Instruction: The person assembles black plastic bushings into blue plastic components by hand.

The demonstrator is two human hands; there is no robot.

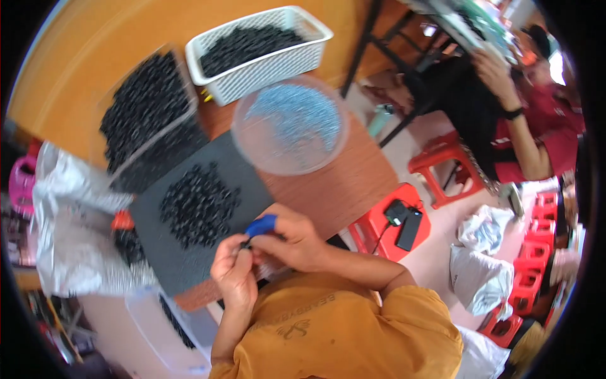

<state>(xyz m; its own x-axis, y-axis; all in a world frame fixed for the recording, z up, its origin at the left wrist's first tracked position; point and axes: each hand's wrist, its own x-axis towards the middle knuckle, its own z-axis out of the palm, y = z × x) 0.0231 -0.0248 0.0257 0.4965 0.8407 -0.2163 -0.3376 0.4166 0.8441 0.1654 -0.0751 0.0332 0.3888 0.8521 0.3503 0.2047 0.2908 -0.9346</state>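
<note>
My left hand [233, 270] and my right hand [291, 241] meet at the near edge of a dark grey mat [151, 215]. Pinched in the left fingers is a small black piece [245, 244], its exact shape too small to tell. The right fingers are closed against it, and a blue covering [261, 225] wraps one fingertip. Whether they grip anything more is hidden. Just beyond the hands, a loose heap of small black pieces [199, 205] lies on the mat. To its right, a round translucent tub [243, 136] holds many small silvery-blue pieces.
A clear bin [158, 142] and a white basket [265, 66], both full of black pieces, stand at the back. White sacks [76, 215] lie left. A red stool [413, 243] carries a black power bank [410, 228]. Another person [530, 145] sits at the right.
</note>
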